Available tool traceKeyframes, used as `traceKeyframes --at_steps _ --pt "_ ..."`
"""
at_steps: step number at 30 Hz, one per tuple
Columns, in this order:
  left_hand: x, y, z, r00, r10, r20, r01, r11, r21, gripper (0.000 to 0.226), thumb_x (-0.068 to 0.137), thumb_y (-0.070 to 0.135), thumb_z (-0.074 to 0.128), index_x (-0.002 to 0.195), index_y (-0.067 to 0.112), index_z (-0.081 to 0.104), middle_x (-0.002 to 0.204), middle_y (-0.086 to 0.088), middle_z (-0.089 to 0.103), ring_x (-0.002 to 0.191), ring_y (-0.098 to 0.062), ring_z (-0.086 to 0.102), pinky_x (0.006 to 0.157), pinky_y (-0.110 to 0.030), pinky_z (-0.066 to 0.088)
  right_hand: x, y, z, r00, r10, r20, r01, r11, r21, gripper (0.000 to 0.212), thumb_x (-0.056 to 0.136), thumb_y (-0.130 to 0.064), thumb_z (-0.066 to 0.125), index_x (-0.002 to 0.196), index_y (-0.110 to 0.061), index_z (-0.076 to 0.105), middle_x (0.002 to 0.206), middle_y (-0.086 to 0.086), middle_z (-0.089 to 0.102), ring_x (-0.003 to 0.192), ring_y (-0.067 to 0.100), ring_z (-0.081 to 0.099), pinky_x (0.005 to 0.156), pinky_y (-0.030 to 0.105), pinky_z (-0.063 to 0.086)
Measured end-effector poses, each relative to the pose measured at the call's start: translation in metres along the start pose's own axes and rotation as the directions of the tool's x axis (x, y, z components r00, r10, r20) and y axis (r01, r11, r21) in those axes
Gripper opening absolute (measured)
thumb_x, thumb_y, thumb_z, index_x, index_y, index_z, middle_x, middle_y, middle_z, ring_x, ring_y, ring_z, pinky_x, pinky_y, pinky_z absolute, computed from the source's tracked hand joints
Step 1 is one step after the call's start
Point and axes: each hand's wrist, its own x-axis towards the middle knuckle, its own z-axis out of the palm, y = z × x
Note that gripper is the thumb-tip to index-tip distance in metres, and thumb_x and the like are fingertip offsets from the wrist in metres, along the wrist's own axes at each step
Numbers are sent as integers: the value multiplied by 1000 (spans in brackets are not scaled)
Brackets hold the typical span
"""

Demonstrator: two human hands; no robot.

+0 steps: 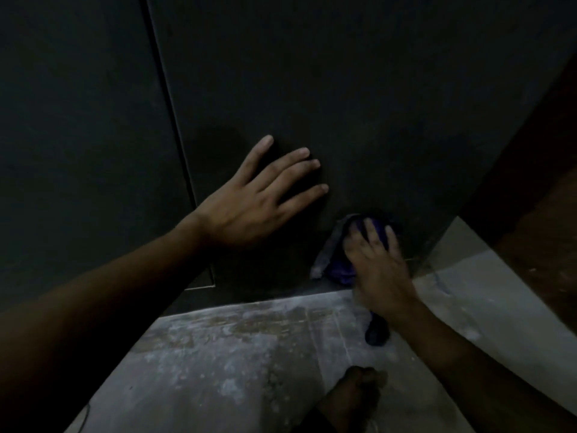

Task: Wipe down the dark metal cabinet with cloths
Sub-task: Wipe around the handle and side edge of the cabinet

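Observation:
The dark metal cabinet fills the upper view, with a vertical seam between its two doors at the left. My left hand lies flat on the right door, fingers straight and spread. Lower right, near the door's bottom corner, my right hand presses a purple and grey cloth against the door with fairly straight fingers. Part of the cloth hangs below my wrist, and the rest is hidden under the hand.
A stained grey concrete floor runs up to the cabinet base. My bare foot stands on it at the bottom centre. The cabinet's right edge meets a dim brownish wall.

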Motion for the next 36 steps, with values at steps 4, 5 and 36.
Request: traceKeyframes --at_steps 4,5,36 --pt "23 -31 -13 998 61 1 -61 998 21 66 94 40 58 152 17 38 151 -22 37 144 -38 27 118 -61 -3 8 -7 6 936 -267 229 280 960 -25 91 63 -36 85 146 -22 50 149 0 50 139 26 33 97 57 46" --pt "29 -38 -18 996 84 8 -84 996 31 70 89 41 64 151 17 41 150 -21 38 144 -37 28 118 -61 -2 5 -1 9 903 -308 300 341 938 -63 87 76 -42 74 153 -24 37 156 -1 41 144 25 29 100 56 43" --pt "91 -65 -33 999 48 -9 -45 977 206 67 96 46 50 154 18 32 153 -21 31 146 -41 15 119 -57 -8 1 28 -19 998 60 -36 -54 986 157 56 77 -38 56 132 -27 60 141 -5 58 137 21 38 91 57 51"
